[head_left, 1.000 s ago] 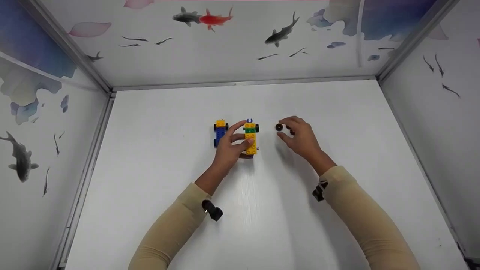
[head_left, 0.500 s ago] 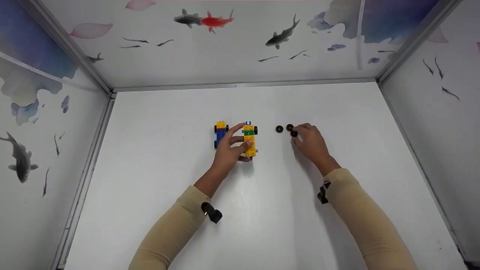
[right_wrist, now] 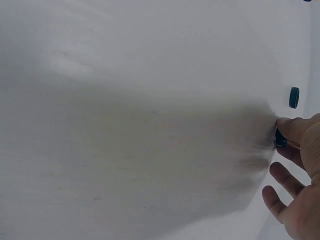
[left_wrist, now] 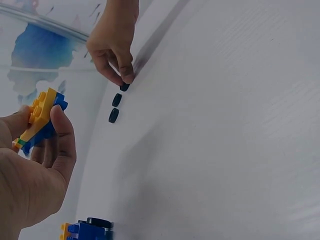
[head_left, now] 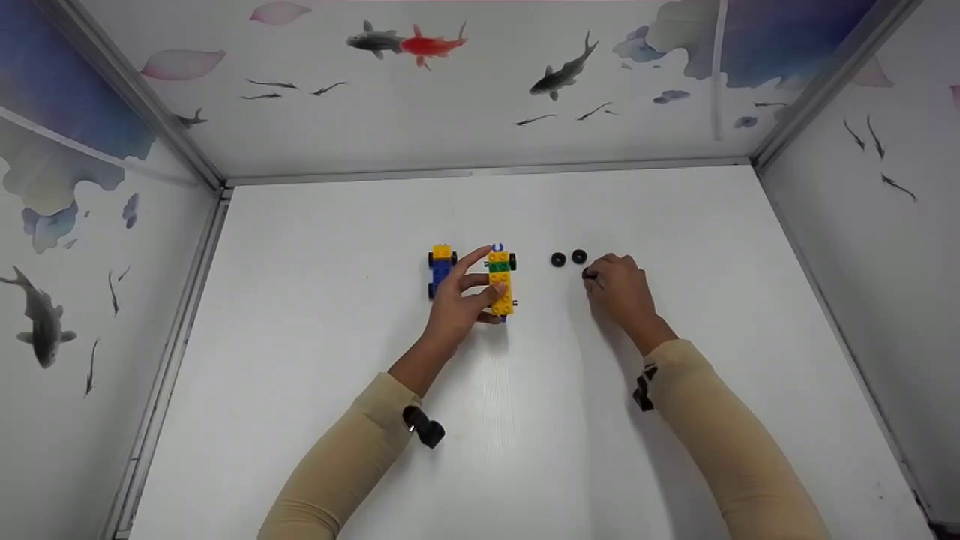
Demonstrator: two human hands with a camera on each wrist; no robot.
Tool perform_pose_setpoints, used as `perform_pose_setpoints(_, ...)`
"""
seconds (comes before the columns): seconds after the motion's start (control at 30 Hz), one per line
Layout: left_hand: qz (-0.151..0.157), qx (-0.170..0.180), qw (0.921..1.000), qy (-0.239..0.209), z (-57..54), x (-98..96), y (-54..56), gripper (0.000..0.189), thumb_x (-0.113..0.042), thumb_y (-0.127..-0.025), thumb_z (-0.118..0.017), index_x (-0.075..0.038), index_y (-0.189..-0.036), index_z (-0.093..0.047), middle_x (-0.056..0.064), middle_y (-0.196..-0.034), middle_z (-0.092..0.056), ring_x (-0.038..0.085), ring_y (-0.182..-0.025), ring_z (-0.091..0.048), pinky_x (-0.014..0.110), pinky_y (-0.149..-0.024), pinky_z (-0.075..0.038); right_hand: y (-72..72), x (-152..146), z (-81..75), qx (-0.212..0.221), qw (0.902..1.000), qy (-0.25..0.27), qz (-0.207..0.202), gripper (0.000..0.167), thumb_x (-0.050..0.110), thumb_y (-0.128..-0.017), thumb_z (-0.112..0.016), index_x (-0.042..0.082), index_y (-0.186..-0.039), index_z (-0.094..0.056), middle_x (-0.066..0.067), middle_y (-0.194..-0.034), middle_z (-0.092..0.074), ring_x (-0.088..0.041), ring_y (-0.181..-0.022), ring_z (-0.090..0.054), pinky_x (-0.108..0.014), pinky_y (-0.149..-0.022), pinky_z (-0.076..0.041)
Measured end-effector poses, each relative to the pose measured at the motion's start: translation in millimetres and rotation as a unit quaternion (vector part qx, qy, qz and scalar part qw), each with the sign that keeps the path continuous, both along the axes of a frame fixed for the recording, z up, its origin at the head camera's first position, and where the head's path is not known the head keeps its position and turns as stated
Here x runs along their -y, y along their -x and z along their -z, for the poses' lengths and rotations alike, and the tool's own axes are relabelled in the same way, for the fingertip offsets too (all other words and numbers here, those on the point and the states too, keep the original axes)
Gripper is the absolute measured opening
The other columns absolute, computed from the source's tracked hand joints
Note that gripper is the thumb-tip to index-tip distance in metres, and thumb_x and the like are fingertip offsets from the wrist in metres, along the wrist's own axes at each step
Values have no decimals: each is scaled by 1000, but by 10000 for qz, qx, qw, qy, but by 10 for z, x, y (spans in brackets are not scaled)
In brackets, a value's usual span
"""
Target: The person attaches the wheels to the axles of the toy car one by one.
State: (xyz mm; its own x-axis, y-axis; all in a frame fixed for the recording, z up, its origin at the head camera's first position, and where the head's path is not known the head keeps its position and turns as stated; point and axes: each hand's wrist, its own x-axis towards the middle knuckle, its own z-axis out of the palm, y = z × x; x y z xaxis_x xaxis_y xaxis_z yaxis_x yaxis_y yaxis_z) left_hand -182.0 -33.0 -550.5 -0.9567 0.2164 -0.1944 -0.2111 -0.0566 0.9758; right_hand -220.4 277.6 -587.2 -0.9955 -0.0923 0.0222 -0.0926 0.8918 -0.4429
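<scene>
My left hand [head_left: 455, 306] holds a toy car body [head_left: 500, 291] of yellow, green and blue building bricks between thumb and fingers, raised off the table. One black wheel sits on its upper right side; a bare axle end pokes out lower on that side. With thumb and fingertips my right hand [head_left: 624, 291] pinches a black toy wheel [right_wrist: 281, 139] at the table surface. Two more black wheels, one at the left [head_left: 558, 259] and one nearer [head_left: 579, 256], lie flat beside that hand.
A second brick car [head_left: 442, 270], blue and yellow with black wheels, stands on the white table [head_left: 480, 435] just left of my left hand, which partly covers it. Printed walls [head_left: 480, 112] enclose the back and both sides of the table.
My right hand has moved right from the first wheels to the third and now pinches it, pulling it slightly nearer. The left hand keeps its hold on the car body.
</scene>
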Motion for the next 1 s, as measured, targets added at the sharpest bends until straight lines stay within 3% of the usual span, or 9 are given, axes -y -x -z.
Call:
perform_pose_setpoints(0.3, 19, 46, 10000, 59, -7, 1, -8, 65, -19, -105, -78, -49, -158, -55, 12, -132, -71, 27, -107, -80, 39, -81, -71, -29, -20, 4, -26, 9979, 640, 115, 20, 7, -106, -71, -4, -120, -78, -22, -125, -76, -43, -119, -66, -58, -113, -53)
perform_pose_setpoints(0.57, 120, 76, 9998, -117, -27, 14, -6, 66, -18, -104, -79, -48, -159, -55, 14, -135, -68, 28, -108, -80, 39, -81, -71, -77, -12, -35, -15, 9907, 1362, 27, 28, 8, -105, -74, -2, -131, -73, -22, -126, -74, -41, -120, -75, -52, -105, -63)
perform_pose_setpoints(1.0, 176, 110, 9992, -349, 2, 10, 27, 72, -13, -101, -82, -46, -159, -55, 15, -134, -69, 31, -107, -80, 42, -83, -71, -200, 155, -235, -444, 9797, 1791, -781, 34, 3, -103, -76, -2, -137, -75, -19, -124, -74, -34, -108, -79, -45, -93, -67)
